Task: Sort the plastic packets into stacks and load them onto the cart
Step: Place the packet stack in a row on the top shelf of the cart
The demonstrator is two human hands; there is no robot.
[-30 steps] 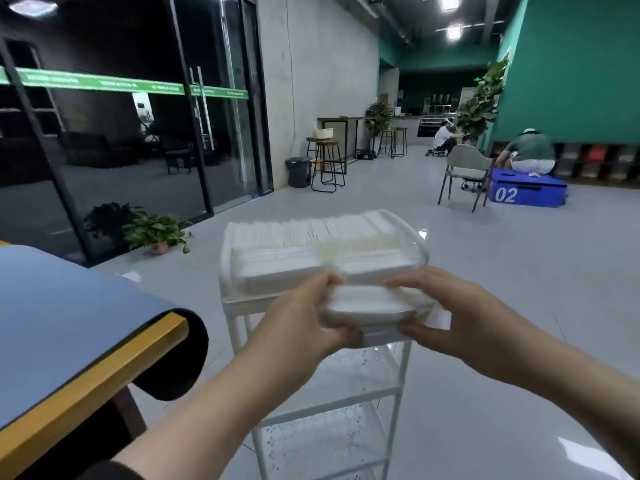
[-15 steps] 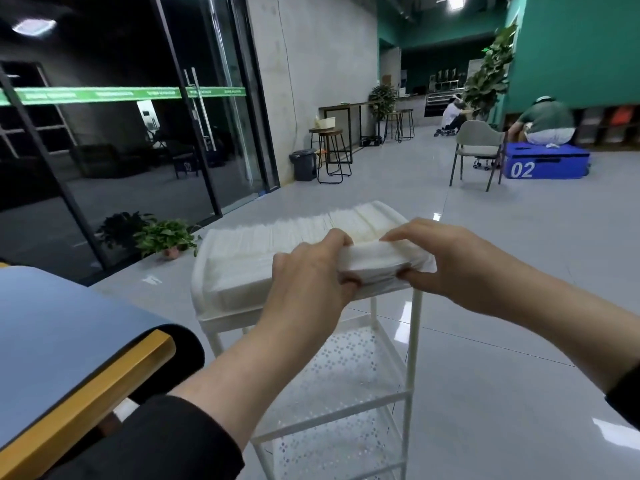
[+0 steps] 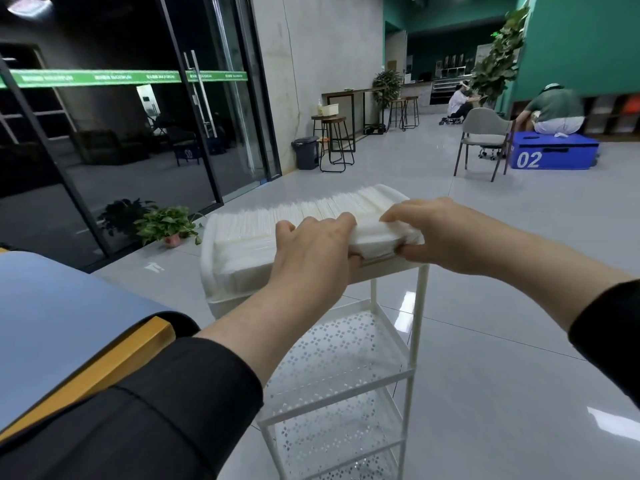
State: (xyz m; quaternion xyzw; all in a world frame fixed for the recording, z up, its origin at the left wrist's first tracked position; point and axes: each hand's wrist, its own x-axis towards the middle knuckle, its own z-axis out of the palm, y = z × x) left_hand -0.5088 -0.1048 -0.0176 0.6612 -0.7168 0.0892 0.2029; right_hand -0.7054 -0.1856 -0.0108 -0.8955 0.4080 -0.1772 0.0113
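- Since the earlier frame, your left hand [image 3: 311,251] and right hand [image 3: 436,233] have lowered the stack of packets [image 3: 377,235] to the cart's top tray [image 3: 221,292].
- Your fingers [image 3: 341,221] curl round its ends.
- Letting go unevenly could slide the slippery packets over the near rim.

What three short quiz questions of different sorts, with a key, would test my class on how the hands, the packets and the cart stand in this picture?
1. True or false: both hands grip one stack of packets.
2. Which shelf of the cart holds the packed rows of packets? A top, B middle, C bottom.
3. Fill in: the held stack is at the cart's near ____ corner.

Key
1. True: the left hand and the right hand hold its two ends.
2. A.
3. Right.
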